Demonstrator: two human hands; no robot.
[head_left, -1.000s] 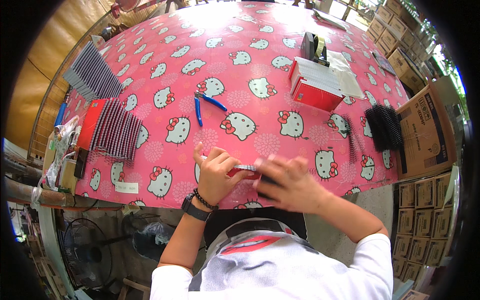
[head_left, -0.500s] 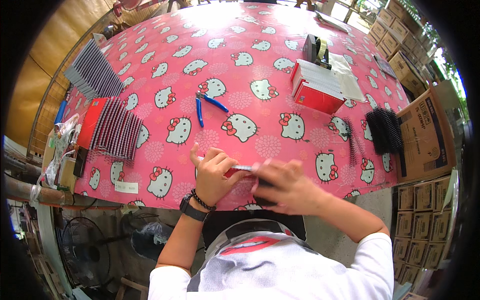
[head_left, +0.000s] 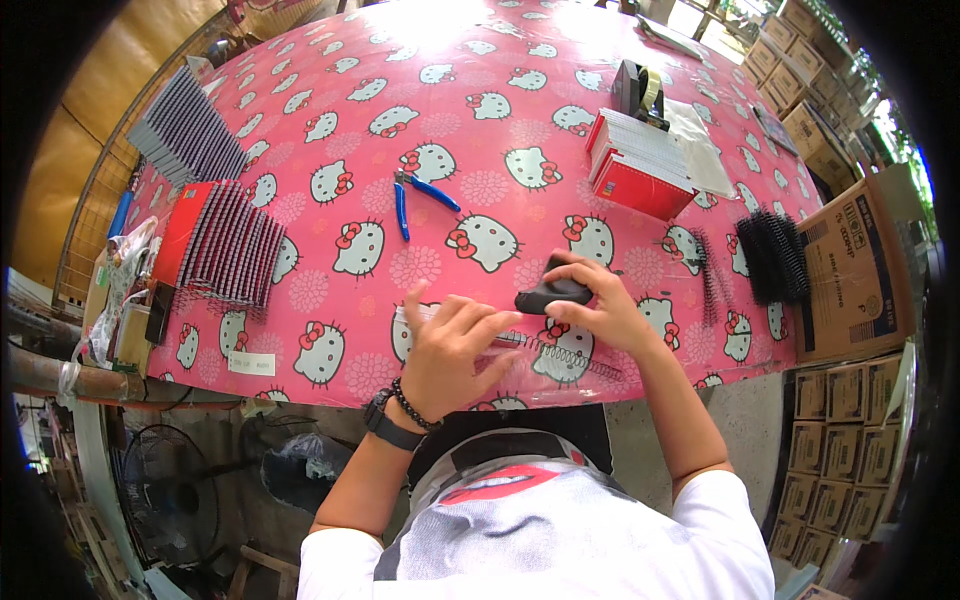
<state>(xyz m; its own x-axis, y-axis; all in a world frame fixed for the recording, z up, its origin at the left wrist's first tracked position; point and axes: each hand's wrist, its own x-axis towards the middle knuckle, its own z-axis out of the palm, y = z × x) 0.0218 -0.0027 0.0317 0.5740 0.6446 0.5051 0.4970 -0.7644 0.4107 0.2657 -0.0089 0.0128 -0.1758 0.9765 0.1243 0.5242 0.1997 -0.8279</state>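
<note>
The notebook [head_left: 403, 315] lies mostly hidden under the left hand [head_left: 450, 355], nearer the person than the blue pliers [head_left: 402, 212]. A black wire coil [head_left: 560, 353] trails from its end, to the right of the pliers and closer to the person. The left fingers spread over the notebook, thumb apart from the index finger; whether they grip it cannot be told. The right fingers are clamped on a small black tool [head_left: 543, 297], also to the pliers' right and nearer the person.

The notebook looks light and fairly stiff, best held flat by its covers; the coil looks thin, springy and easily bent, so it is safest taken near the notebook.

The tabletop [head_left: 480, 205] has a smooth, glossy pink cover that may let things slide. Left of the pliers stand a red-ended stack [head_left: 225, 250] and, behind it, a grey stack [head_left: 185, 130]. To their right are a red stack [head_left: 645, 190], a tape dispenser [head_left: 640, 95], a bundle of black coils [head_left: 770, 258] and a cardboard box [head_left: 850, 280]. Beyond the tabletop, farther right of the pliers, cartons [head_left: 845, 440] are piled.
</note>
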